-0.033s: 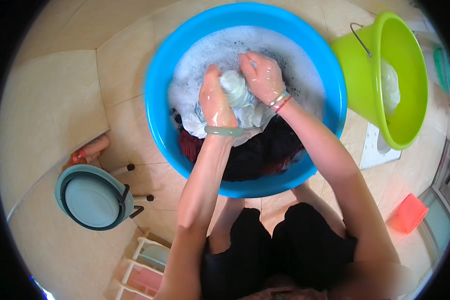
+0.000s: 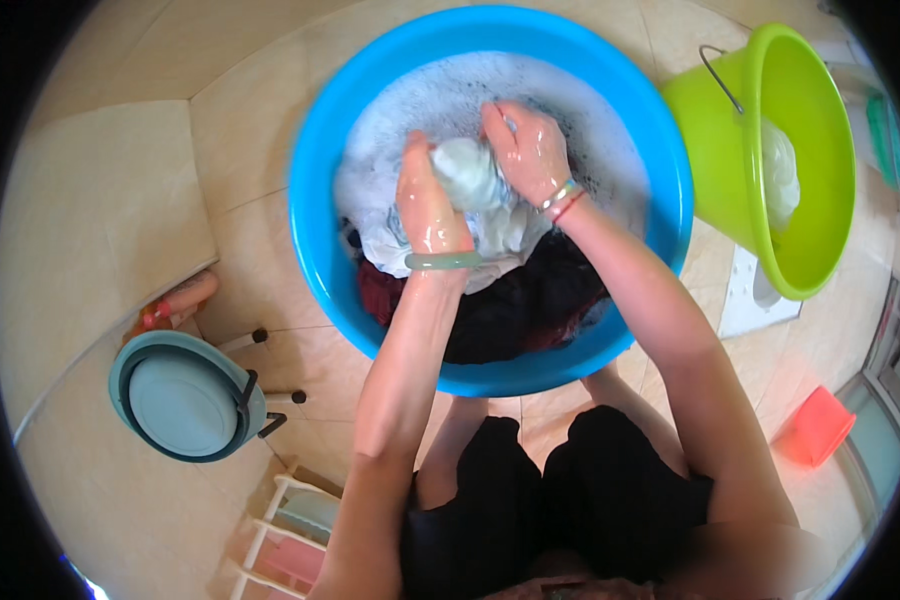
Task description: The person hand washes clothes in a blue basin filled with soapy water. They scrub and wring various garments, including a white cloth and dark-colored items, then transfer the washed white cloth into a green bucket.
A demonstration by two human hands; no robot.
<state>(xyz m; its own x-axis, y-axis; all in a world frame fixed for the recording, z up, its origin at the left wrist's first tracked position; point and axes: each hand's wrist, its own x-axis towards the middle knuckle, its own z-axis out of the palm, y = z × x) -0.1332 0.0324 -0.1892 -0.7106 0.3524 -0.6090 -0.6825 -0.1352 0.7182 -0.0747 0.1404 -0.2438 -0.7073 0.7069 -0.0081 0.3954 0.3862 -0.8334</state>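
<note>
A wet white cloth (image 2: 467, 172) is bunched up between my two hands over a big blue basin (image 2: 316, 262). My left hand (image 2: 428, 205), with a pale green bangle at its wrist, is closed around the left side of the cloth. On the other side my right hand (image 2: 533, 152) has its fingers curled in on the cloth, with thin bracelets at the wrist. Both hands are wet and shiny. Whitish suds (image 2: 610, 160) cover the water behind them. Dark clothes (image 2: 515, 305) and a dark red garment (image 2: 380, 290) lie soaking in the near part of the basin.
A lime green bucket (image 2: 710, 150) with something white inside stands at the right, beside a white floor fixture (image 2: 745, 305). A red container (image 2: 820, 425) is at the lower right. At the left are a grey-blue folding basin (image 2: 183, 400) and a white rack (image 2: 270, 540).
The bunched cloth has shifted and turned slightly between my hands and looks blurred. My left hand has moved a little to the left; my right hand has moved only slightly.
</note>
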